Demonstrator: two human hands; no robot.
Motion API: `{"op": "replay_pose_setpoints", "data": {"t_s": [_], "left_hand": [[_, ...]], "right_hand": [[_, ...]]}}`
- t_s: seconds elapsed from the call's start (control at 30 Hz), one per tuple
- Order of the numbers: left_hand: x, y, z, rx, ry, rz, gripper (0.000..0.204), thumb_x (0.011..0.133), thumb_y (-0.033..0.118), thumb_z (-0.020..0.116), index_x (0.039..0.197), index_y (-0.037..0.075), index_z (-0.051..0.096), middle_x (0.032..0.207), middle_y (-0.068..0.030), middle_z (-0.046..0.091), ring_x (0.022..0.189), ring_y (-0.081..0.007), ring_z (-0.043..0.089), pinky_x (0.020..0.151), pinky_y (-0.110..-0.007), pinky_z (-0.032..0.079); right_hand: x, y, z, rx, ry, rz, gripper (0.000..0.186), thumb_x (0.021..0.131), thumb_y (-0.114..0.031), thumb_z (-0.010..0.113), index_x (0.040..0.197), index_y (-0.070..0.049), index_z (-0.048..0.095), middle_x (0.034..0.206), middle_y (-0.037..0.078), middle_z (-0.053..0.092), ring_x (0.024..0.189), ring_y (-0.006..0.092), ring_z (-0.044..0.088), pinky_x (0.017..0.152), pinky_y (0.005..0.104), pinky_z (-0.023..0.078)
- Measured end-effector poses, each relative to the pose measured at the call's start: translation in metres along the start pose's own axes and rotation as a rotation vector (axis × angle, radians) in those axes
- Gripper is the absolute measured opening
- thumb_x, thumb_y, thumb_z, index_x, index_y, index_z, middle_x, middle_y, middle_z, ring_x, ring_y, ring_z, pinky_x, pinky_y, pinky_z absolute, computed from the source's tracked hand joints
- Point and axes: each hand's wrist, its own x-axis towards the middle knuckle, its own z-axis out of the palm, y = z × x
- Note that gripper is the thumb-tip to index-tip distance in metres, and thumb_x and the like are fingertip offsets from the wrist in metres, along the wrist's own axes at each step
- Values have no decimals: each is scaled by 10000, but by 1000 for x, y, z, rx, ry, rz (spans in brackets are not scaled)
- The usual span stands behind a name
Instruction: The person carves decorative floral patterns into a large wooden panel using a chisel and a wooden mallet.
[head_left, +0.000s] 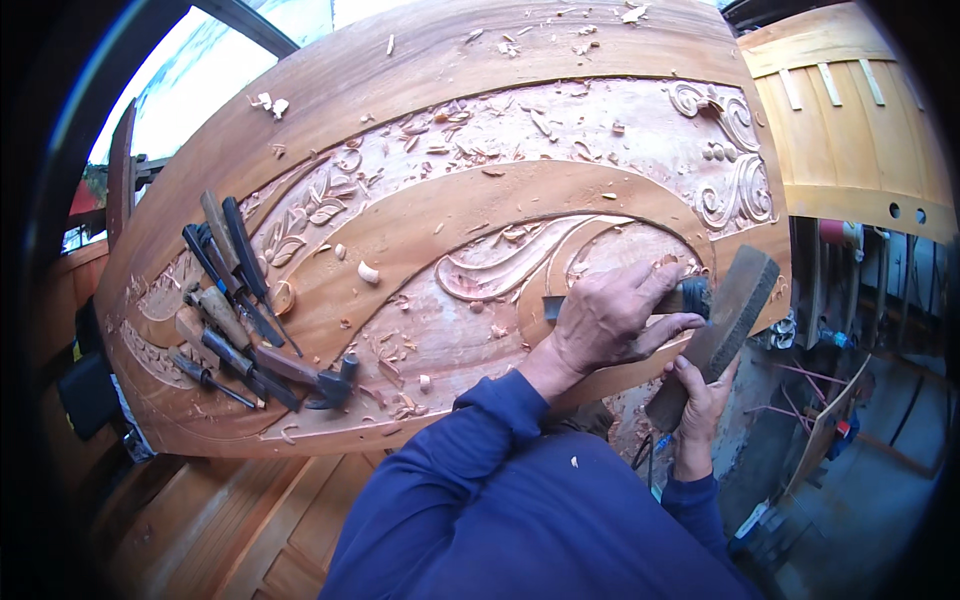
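My left hand [615, 320] is closed around a dark-handled carving tool [690, 297] over the right part of a carved wooden panel [420, 205]. Part of the tool lies hidden under my fingers. My right hand [700, 405] grips the lower part of a long grey-brown wooden block [738, 305], held tilted at the tool handle's end; whether they touch I cannot tell. Carved scrolls [730, 190], leaves and loose shavings cover the recessed areas of the panel.
At the panel's left lie several chisels [235, 250] and a dark hammer-like tool [335, 385]. A pale slatted wooden piece [850, 120] stands at upper right, above metal tubes and a leaning board [825, 420]. Wooden boards [250, 520] show below the panel.
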Motion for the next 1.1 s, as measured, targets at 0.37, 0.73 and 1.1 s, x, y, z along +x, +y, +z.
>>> {"op": "replay_pose_setpoints", "data": {"t_s": [0.37, 0.73, 1.1], "left_hand": [[26, -22, -16, 130, 127, 121, 490, 861, 551, 814, 1079, 117, 753, 696, -38, 570, 600, -217, 637, 518, -360, 488], [28, -47, -7, 219, 68, -2, 484, 881, 554, 796, 1123, 140, 730, 720, -56, 598, 608, -239, 672, 515, -367, 529], [26, -46, -14, 160, 127, -33, 525, 844, 548, 833, 1130, 119, 738, 782, -57, 675, 637, -249, 706, 523, -365, 547]], "right_hand": [[31, -12, -8, -41, -37, -56, 706, 875, -41, 761, 1500, -39, 433, 1084, 84, 652, 829, 159, 685, 775, 303, 591], [63, -34, 12, -36, -86, -140, 586, 894, -68, 762, 1405, -36, 477, 973, 83, 655, 802, 176, 697, 769, 318, 593], [78, -33, 28, -393, -329, -75, 919, 865, 57, 744, 1666, -97, 319, 1090, -13, 651, 910, 84, 637, 827, 234, 530]]}}
